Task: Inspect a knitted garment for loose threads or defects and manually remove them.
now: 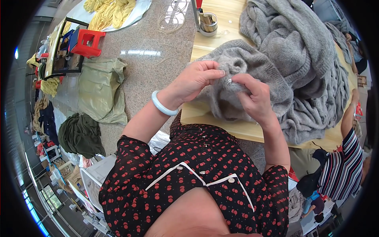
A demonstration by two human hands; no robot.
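Note:
Above the near edge of a wooden table [197, 114], a fuzzy grey knit garment [256, 65] is bunched between my two hands. My left hand [199, 81], with a pale bangle on its wrist, is closed and pinches a fold of the knit between thumb and fingers. My right hand [256, 98] is closed on the knit from the other side, thumb and forefinger beside a small sparkly button [229, 81]. Whether the button is sewn to the knit cannot be made out. The rest of the garment spreads over the table to the right.
More grey knitwear [312, 118] is heaped along the table's right side. A tin of tools [208, 24] stands at the far left corner. On the floor to the left are a red stool [87, 42], an olive sack [102, 89] and dark green cloth [81, 134]. A co-worker in stripes [341, 170] sits at right.

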